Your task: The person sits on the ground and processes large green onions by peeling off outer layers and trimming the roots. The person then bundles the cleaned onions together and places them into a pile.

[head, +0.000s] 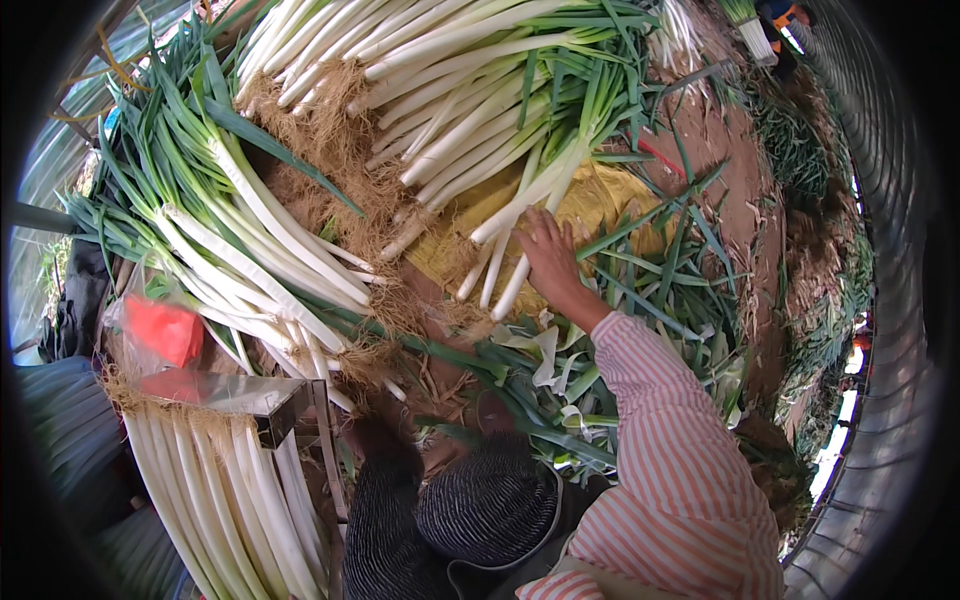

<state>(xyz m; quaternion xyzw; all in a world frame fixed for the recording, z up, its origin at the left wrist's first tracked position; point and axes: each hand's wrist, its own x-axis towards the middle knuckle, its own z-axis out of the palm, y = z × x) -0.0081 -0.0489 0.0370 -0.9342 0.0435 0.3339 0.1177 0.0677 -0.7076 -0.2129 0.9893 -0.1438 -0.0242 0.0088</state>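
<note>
My right hand [551, 259] lies over the white shaft of a Welsh onion [512, 289], fingers curled across it; the shaft passes under my palm. Beside it, two more onions [491, 271] point their root ends toward me, and a thick onion [501, 215] ends at my fingertips. They lean from a large pile of Welsh onions [465, 112] with fringed brown roots [330, 127], above a yellow sheet [450, 247]. My left hand is out of view. To the left lies another heap of onions [262, 217], leaves pointing away and roots toward the middle.
A metal stand [247, 394] is at lower left, with white-shafted onions [217, 495] beside it. A clear bag holding something red [161, 330] rests at its far edge. Stripped leaves [555, 360] litter the soil near my legs [487, 502]. Part of another person [787, 19] shows at upper right.
</note>
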